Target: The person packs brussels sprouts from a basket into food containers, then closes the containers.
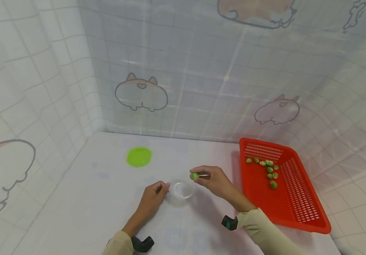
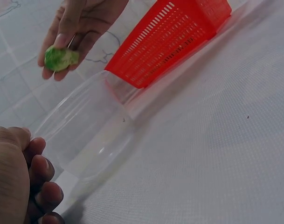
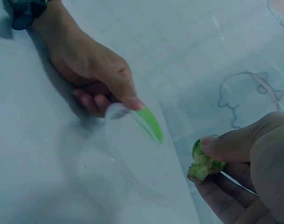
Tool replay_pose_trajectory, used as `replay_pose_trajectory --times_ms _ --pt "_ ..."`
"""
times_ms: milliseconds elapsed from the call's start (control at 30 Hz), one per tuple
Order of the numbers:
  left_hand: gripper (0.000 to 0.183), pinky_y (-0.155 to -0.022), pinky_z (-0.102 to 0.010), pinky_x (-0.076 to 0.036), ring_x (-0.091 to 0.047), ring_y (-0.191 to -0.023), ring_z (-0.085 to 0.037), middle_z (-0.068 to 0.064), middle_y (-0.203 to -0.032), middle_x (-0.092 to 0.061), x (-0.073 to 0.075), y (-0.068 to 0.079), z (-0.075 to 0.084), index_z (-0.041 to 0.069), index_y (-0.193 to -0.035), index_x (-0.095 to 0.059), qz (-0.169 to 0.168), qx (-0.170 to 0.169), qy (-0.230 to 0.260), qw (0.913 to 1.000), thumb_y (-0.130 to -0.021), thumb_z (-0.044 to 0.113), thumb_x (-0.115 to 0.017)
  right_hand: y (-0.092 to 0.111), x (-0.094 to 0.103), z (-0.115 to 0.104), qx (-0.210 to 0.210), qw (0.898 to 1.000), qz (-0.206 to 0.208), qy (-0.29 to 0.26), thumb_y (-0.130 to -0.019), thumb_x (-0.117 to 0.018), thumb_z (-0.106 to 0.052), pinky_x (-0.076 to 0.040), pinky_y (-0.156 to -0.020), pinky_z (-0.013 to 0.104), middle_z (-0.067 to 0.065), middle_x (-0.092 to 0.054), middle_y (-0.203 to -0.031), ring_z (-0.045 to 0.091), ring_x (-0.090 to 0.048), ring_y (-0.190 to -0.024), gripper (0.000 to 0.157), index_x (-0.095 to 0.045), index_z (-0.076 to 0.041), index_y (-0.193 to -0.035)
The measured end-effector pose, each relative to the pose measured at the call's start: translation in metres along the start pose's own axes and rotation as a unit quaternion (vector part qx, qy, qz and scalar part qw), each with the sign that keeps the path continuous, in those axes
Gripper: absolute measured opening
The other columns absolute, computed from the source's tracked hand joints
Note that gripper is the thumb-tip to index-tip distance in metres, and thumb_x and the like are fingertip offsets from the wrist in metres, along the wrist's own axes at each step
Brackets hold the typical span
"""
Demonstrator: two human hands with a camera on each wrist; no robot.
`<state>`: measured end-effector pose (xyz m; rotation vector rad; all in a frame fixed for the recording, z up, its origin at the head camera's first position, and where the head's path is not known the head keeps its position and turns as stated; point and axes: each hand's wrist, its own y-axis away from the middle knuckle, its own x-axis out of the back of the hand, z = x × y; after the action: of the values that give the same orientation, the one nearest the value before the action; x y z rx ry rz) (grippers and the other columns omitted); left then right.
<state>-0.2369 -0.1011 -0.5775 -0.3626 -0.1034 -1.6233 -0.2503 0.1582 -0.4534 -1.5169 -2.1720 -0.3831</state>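
Note:
My right hand [image 1: 214, 181] pinches a Brussels sprout [image 1: 194, 175] between thumb and fingertips, just above and to the right of a clear plastic bowl [image 1: 183, 190]. The sprout's pale cut stem shows in the right wrist view. My left hand [image 1: 153, 196] grips the bowl's rim at its left side, thumb on the edge and the other fingers curled. The bowl stands upright on the white table and nothing shows inside it. In the left wrist view, the sprout [image 2: 60, 59] hangs beyond the bowl's rim [image 2: 72, 95].
A red perforated basket [image 1: 253, 198] stands at the right, with several Brussels sprouts [image 1: 269, 169] spread over its far half. Behind the bowl to the left lies a bright green shallow dish [image 1: 139, 157]. Patterned sheeting [image 1: 183, 71] walls the table at the back and sides.

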Motion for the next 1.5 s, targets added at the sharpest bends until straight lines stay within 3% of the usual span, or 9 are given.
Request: replay_pose_trajectory --times_ms 333,567,700,1000,1500 --pt "0.037 -0.059 -0.026 -0.044 -0.054 -0.068 -0.015 0.003 -0.072 -0.058 -0.003 -0.002 0.006 0.017 -0.085 -0.068 -0.006 -0.015 -0.007 0.9998 -0.099 0.051 -0.059 -0.018 -0.032 0.009 0.035 0.999 -0.020 -0.001 -0.089 -0.075 -0.005 -0.055 -0.087 0.027 0.004 -0.072 -0.117 0.016 -0.069 -0.106 0.030 -0.073 -0.015 -0.118" --pt "0.038 -0.057 -0.026 -0.042 -0.052 -0.066 -0.013 0.005 -0.071 -0.058 -0.004 -0.003 0.006 0.018 -0.083 -0.067 -0.005 -0.022 -0.010 0.9997 -0.099 0.051 -0.058 -0.025 -0.047 0.016 0.053 0.998 -0.022 0.040 -0.090 -0.074 -0.003 -0.054 -0.088 0.027 0.004 -0.072 -0.115 0.017 -0.070 -0.105 0.029 -0.071 -0.002 -0.120" --pt "0.036 -0.055 -0.026 -0.040 -0.051 -0.063 -0.012 0.005 -0.069 -0.057 -0.003 -0.003 0.006 0.018 -0.082 -0.067 -0.005 -0.025 -0.004 0.9997 -0.099 0.048 -0.060 -0.028 -0.055 0.016 0.059 0.995 -0.028 0.075 -0.090 -0.074 -0.005 -0.054 -0.087 0.026 0.003 -0.072 -0.116 0.014 -0.069 -0.104 0.028 -0.072 -0.003 -0.118" --pt "0.037 -0.054 -0.025 -0.039 -0.050 -0.061 -0.011 0.004 -0.065 -0.054 0.000 -0.001 0.007 0.016 -0.077 -0.066 -0.017 -0.015 0.016 0.9996 -0.098 0.046 -0.062 -0.032 -0.068 0.012 0.080 0.974 -0.040 0.210 -0.088 -0.076 -0.005 -0.053 -0.083 0.027 0.000 -0.073 -0.111 0.008 -0.066 -0.096 0.025 -0.075 -0.008 -0.113" --pt "0.037 -0.056 -0.025 -0.041 -0.050 -0.062 -0.011 0.005 -0.064 -0.054 0.004 0.002 0.008 0.015 -0.077 -0.066 -0.024 -0.008 0.011 0.9996 -0.099 0.044 -0.062 -0.035 -0.078 0.005 0.085 0.956 -0.062 0.274 -0.087 -0.071 -0.001 -0.052 -0.082 0.027 0.003 -0.074 -0.107 0.011 -0.064 -0.093 0.022 -0.076 -0.006 -0.108"
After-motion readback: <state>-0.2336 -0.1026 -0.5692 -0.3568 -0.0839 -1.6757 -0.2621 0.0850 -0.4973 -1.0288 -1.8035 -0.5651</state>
